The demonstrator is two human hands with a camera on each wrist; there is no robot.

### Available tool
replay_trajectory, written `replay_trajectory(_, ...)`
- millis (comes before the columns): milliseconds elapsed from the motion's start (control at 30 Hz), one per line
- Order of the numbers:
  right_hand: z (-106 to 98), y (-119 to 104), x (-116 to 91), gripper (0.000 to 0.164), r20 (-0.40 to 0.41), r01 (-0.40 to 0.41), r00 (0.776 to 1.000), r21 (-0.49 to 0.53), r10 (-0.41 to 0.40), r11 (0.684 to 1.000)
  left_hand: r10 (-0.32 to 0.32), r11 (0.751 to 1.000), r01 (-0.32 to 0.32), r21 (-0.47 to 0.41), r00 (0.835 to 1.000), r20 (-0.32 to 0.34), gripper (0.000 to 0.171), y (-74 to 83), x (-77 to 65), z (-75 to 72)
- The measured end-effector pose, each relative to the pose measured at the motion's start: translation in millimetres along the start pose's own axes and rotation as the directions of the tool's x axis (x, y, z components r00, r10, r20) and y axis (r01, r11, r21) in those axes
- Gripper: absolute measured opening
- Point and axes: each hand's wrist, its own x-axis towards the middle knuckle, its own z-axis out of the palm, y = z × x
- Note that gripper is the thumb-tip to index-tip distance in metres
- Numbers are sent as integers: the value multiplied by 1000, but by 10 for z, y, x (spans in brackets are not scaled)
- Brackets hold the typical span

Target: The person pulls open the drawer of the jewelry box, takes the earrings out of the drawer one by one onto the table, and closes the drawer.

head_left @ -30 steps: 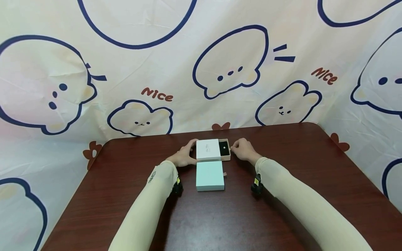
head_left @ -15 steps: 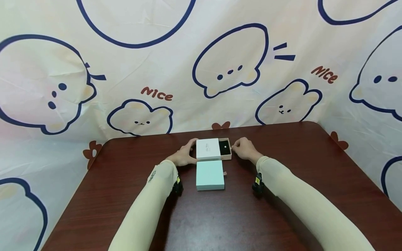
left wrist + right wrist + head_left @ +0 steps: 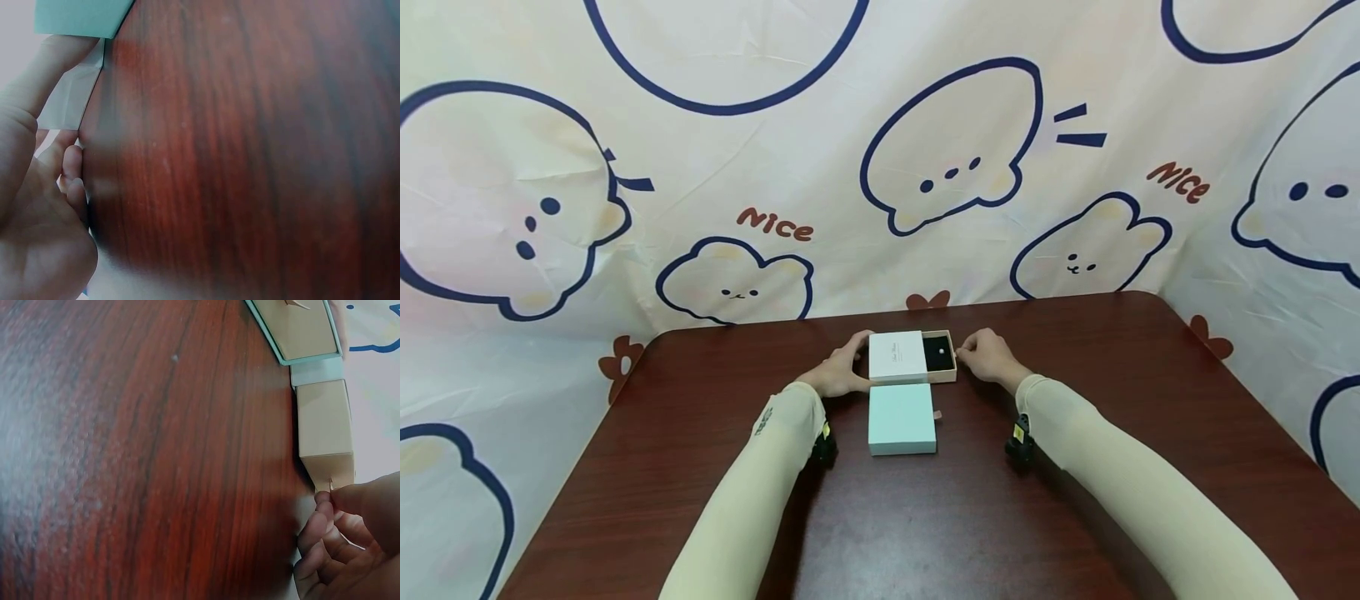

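A white drawer box [image 3: 897, 354] with small lettering lies on the table, its kraft-coloured drawer [image 3: 325, 419] part-way out to the right. Inside the drawer shows a black insert [image 3: 934, 360] bearing a tiny bright piece [image 3: 942, 351], too small to identify. My left hand [image 3: 837, 372] holds the white sleeve from its left side, thumb at the near edge and fingers toward the far edge. At the drawer's right end, my right hand [image 3: 991, 357] pinches a small pull tab [image 3: 331, 484] between thumb and forefinger. Most of that tab is hidden by the fingertips.
A mint-green box [image 3: 902, 421] sits directly in front of the white one, with a short ribbon tab [image 3: 937, 415] on its right side. Both stand on a dark wooden table [image 3: 700, 467]. A printed cloth [image 3: 835, 167] hangs behind the table's far edge.
My right hand has shifted slightly right, and the drawer has slid a little further out of the white sleeve. My left hand and the mint-green box have stayed in place.
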Motion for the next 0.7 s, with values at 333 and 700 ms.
replay_trajectory(333,6,8,-16,34,-6,-3,1000,9,3,1000,7,1000,-7,-5,1000,-5,92,10,-29,9)
replay_trajectory(700,-25,22,-34,35,-7,-20,1000,-2,20,1000,2,1000,-2,-7,1000,0,93,15,-21,9)
